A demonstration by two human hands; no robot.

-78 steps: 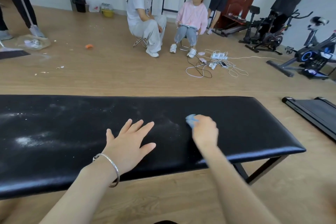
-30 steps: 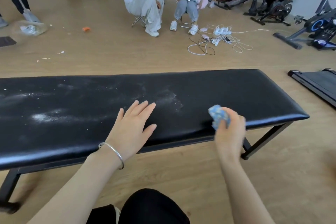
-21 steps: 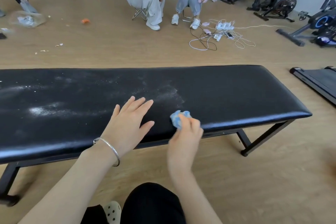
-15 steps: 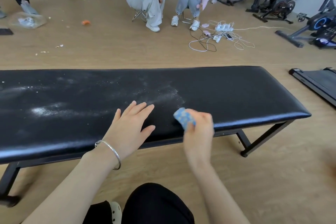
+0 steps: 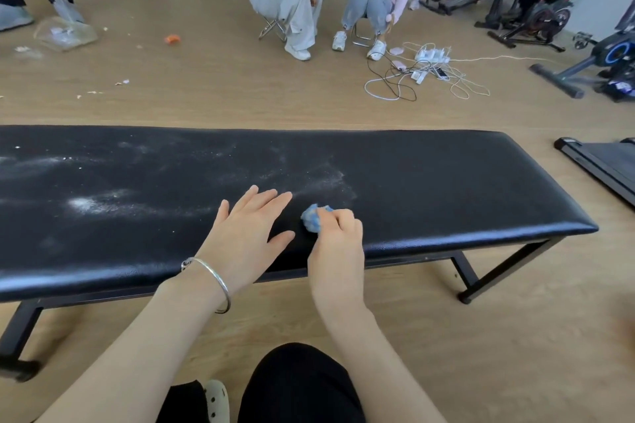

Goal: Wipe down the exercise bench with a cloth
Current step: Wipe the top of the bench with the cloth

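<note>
A long black padded exercise bench (image 5: pixel 446 189) runs across the view. White dust streaks cover its left and middle; the right end looks dark and clean. My left hand (image 5: pixel 245 237) rests flat on the pad near the front edge, fingers spread. Just right of it, my right hand (image 5: pixel 338 237) grips a small crumpled blue cloth (image 5: pixel 312 218) and presses it on the pad.
Two people sit on small stools (image 5: pixel 275 27) beyond the bench. A tangle of cables and chargers (image 5: pixel 422 69) lies on the wooden floor. Exercise bikes (image 5: pixel 536 14) stand at the back right. A treadmill edge (image 5: pixel 601 165) is at the right.
My right hand swept the cloth off the front edge to the right, then came back left onto the pad beside my left hand. The left hand stayed in place.
</note>
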